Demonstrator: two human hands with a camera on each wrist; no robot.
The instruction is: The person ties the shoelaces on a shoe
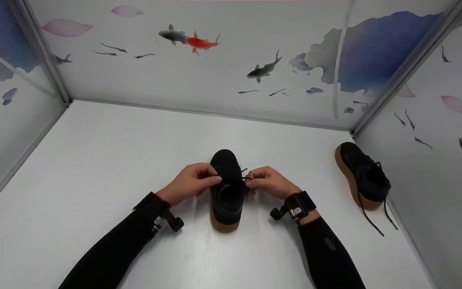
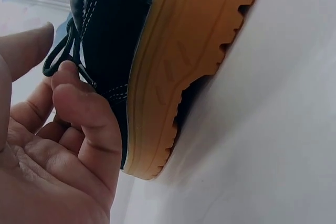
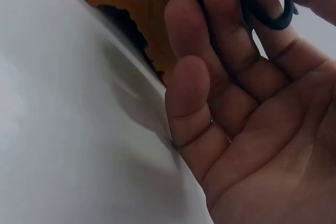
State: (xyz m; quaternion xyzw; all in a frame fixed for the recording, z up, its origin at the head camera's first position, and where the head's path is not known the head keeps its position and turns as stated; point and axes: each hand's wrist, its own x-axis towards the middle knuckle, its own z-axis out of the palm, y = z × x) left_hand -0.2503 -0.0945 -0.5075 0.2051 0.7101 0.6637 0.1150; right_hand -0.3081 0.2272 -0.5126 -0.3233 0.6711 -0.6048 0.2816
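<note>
A black shoe (image 1: pixel 226 200) with a tan gum sole (image 2: pixel 157 77) stands upright on the white surface, toe pointing away from me. On its left side my left hand (image 1: pixel 193 182) has thumb and fingers around a dark shoelace loop (image 2: pixel 46 71) at the lacing. Opposite, my right hand (image 1: pixel 269 182) pinches a loop of shoelace (image 3: pixel 281 23) between thumb and forefinger, its other fingers bent beside the shoe. A short lace end sticks out above the right fingertips in the head view. The thumb's tip lies mostly outside the right wrist view.
A matching black shoe (image 1: pixel 361 172) rests at the right by the side wall, its loose lace ends (image 1: pixel 371 220) trailing on the white surface (image 1: pixel 134 140). Panels painted with fish and petals (image 1: pixel 215 76) enclose the back and both sides.
</note>
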